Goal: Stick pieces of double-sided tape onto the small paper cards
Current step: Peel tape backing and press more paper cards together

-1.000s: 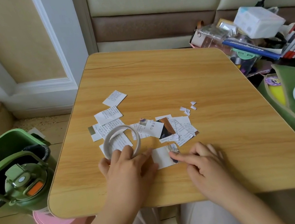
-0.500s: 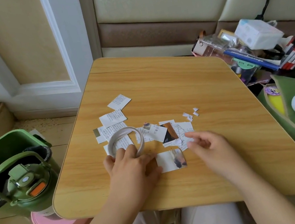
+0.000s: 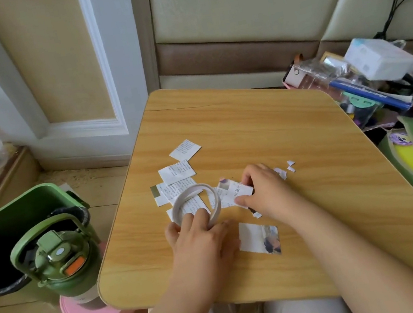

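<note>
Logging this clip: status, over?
Left hand gripping tape roll on table. Right hand pinching a small printed card from the pile. Photo card lies apart, near edge. Nothing in the way.

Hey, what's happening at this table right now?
A person sits at a wooden table scattered with small paper cards. The left hand holds a roll of double-sided tape on edge, while the right hand pinches one printed card from the pile. A photo card lies apart, nearer the person.
</note>
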`<action>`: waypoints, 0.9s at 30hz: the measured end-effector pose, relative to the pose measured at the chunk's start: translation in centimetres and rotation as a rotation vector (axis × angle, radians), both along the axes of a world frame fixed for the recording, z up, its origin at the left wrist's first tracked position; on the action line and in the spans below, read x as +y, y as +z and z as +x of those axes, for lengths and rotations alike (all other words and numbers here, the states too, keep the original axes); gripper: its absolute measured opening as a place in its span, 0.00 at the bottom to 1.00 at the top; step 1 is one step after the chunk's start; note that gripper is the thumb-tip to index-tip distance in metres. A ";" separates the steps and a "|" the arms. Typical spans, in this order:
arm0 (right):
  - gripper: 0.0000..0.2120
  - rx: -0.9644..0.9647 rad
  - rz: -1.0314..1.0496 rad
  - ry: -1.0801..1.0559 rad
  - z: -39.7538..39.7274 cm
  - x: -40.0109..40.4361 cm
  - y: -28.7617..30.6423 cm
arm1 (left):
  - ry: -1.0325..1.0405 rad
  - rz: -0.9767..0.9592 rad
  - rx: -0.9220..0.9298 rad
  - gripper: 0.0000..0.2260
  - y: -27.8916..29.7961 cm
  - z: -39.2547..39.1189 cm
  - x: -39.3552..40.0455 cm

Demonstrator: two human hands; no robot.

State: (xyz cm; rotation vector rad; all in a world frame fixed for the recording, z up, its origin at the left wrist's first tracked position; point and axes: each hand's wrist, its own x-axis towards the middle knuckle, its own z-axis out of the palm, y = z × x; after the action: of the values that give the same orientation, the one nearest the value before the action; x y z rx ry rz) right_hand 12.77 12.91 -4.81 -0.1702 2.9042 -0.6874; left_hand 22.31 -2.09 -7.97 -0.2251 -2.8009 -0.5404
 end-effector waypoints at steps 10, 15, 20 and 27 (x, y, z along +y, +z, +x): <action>0.06 0.133 -0.747 -0.254 4.4 3.3 2.2 | 0.040 0.114 0.141 0.12 -0.2 0.2 -0.7; 0.05 -0.155 -0.754 -0.276 8.0 5.0 1.4 | -0.008 0.026 0.070 0.02 -0.6 0.1 -0.6; 0.12 -0.206 -0.575 -0.210 8.5 4.8 0.4 | -0.014 0.031 0.050 0.09 -0.5 0.3 0.0; 0.21 -0.051 -0.477 -0.282 8.1 3.0 -0.9 | -0.006 0.041 0.053 0.13 -1.0 0.3 0.2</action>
State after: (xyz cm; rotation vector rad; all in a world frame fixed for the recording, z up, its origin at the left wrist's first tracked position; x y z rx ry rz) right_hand 20.87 15.88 -5.68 0.2077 2.6864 -1.4013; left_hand 22.62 -1.94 -8.97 -0.2355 -2.7355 -0.5845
